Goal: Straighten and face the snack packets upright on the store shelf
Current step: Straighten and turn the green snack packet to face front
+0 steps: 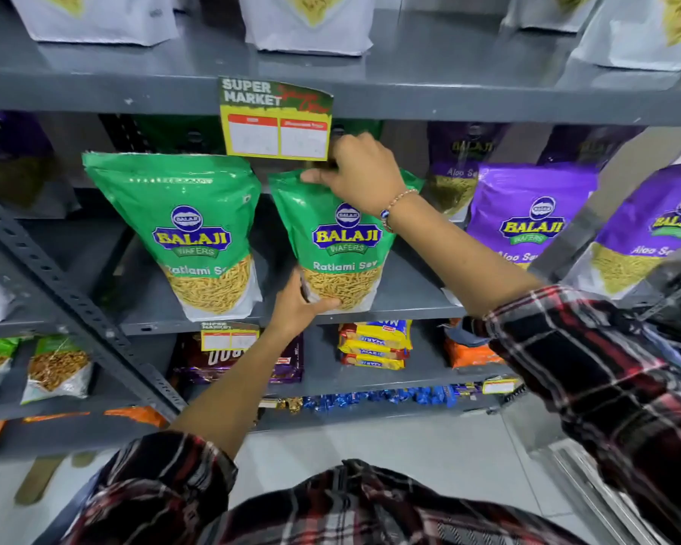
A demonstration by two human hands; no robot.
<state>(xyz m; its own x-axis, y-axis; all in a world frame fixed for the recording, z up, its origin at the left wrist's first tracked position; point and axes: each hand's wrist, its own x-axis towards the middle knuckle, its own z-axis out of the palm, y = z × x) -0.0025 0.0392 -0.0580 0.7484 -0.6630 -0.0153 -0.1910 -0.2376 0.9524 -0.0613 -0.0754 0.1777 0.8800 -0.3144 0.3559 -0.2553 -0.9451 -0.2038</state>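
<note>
Gripping one green Ratlami Sev packet (345, 245) at both ends, the person has its long axis running up and down between the hands. The right hand (360, 175) pinches the top seal from above, thumb in front and fingers curled behind, just under the yellow price tag (278, 131). The left hand (297, 304) cups the bottom left corner, thumb pressed on the clear window. The packet stands on the grey middle shelf (409, 304), its base near the front lip, tilted slightly with its top leaning right. Its neighbour, a second green packet (195, 230), stands just beside it on the left with a narrow gap (little room that way). To the right the shelf is bare until the purple Aloo Sev packets (527, 218), so any shift probably goes there.
</note>
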